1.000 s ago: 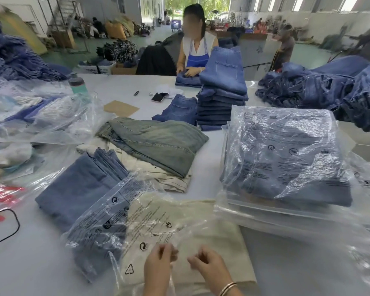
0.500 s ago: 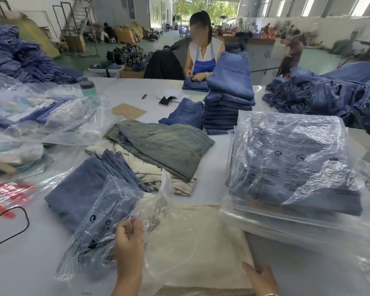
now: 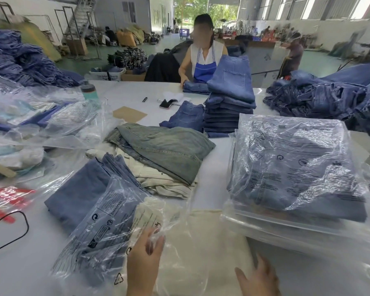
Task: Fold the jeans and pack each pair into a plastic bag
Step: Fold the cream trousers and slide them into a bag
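Note:
A folded cream pair of jeans lies at the table's near edge. My left hand grips the mouth of a clear printed plastic bag, lifted over the cream pair's left side. My right hand rests with spread fingers on the cream pair's right edge. Folded light-blue jeans lie to the left under the bag. A grey-green pair sits on another cream pair further back.
A stack of bagged jeans stands at the right. Folded blue jeans are piled mid-table, loose jeans at far right. Bags of clothing crowd the left. A person works across the table. A black cord lies near left.
My left hand has lifted the bag's mouth up and to the left. My right hand has slid out to the cream pair's right edge and opened flat.

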`<act>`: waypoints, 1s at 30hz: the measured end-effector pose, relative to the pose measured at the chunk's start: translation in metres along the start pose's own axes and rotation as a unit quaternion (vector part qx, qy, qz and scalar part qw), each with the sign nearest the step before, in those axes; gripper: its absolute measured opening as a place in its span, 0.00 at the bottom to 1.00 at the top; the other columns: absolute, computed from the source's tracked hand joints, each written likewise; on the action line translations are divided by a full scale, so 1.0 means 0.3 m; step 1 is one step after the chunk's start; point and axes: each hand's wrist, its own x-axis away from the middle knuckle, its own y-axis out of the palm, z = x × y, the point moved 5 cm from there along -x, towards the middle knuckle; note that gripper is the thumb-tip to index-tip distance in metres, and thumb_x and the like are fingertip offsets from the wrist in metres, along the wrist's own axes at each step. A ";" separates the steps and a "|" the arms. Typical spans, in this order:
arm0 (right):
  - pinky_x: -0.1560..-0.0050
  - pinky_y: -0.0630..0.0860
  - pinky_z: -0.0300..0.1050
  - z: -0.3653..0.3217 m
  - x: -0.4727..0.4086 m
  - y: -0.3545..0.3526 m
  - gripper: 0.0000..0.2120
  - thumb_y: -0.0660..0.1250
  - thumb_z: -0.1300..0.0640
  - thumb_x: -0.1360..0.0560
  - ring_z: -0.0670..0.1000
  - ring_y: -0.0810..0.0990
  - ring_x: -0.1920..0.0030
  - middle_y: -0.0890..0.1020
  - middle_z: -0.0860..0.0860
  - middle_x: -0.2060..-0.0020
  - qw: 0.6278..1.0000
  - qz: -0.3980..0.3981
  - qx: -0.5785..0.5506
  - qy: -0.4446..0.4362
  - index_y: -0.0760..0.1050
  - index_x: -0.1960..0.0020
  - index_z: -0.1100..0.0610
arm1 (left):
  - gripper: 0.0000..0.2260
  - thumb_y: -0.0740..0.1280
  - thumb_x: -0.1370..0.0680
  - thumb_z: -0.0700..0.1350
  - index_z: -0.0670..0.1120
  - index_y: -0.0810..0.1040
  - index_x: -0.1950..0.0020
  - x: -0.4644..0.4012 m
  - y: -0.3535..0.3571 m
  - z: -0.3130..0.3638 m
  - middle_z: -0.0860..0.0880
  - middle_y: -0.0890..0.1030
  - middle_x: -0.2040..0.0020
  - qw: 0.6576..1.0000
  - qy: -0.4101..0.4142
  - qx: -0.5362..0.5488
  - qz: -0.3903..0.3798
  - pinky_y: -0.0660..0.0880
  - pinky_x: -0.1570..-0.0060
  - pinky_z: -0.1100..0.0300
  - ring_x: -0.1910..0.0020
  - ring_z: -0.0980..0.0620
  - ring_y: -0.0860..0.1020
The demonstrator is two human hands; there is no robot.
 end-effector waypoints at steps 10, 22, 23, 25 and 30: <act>0.62 0.68 0.40 -0.357 0.057 0.153 0.15 0.64 0.45 0.24 0.48 0.76 0.64 0.82 0.50 0.65 0.968 -0.198 -0.076 -0.131 0.74 0.65 0.53 | 0.17 0.80 0.37 0.38 0.54 0.82 0.55 0.085 0.028 0.039 0.53 0.79 0.66 0.968 0.197 -0.107 -0.110 0.77 0.73 0.65 0.73 0.57 0.77; 0.59 0.80 0.44 -0.444 -0.052 0.185 0.10 0.71 0.59 0.26 0.51 0.79 0.70 0.81 0.56 0.67 0.942 -0.229 -0.242 -0.042 0.81 0.65 0.62 | 0.18 0.82 0.40 0.36 0.51 0.87 0.54 0.087 -0.021 0.052 0.53 0.72 0.72 0.946 0.273 -0.129 -0.121 0.71 0.78 0.65 0.77 0.54 0.71; 0.59 0.80 0.44 -0.455 -0.070 0.176 0.10 0.70 0.59 0.26 0.51 0.79 0.70 0.80 0.57 0.66 0.940 -0.217 -0.262 -0.036 0.81 0.64 0.63 | 0.17 0.82 0.40 0.37 0.51 0.87 0.54 0.085 -0.021 0.059 0.52 0.71 0.73 0.943 0.284 -0.129 -0.118 0.71 0.78 0.64 0.77 0.53 0.70; 0.71 0.76 0.35 -0.479 -0.104 0.155 0.10 0.70 0.59 0.26 0.50 0.79 0.70 0.79 0.56 0.64 0.937 -0.193 -0.291 -0.024 0.80 0.64 0.62 | 0.14 0.80 0.37 0.39 0.51 0.87 0.55 0.078 -0.027 0.066 0.52 0.70 0.73 0.943 0.290 -0.123 -0.106 0.69 0.78 0.65 0.77 0.53 0.69; 0.77 0.67 0.31 -0.538 -0.128 0.129 0.06 0.68 0.57 0.25 0.48 0.80 0.67 0.81 0.51 0.63 0.931 -0.171 -0.321 -0.017 0.81 0.57 0.59 | 0.07 0.73 0.29 0.44 0.52 0.86 0.52 0.076 -0.038 0.029 0.53 0.70 0.71 0.954 0.267 -0.109 -0.084 0.70 0.76 0.64 0.73 0.57 0.67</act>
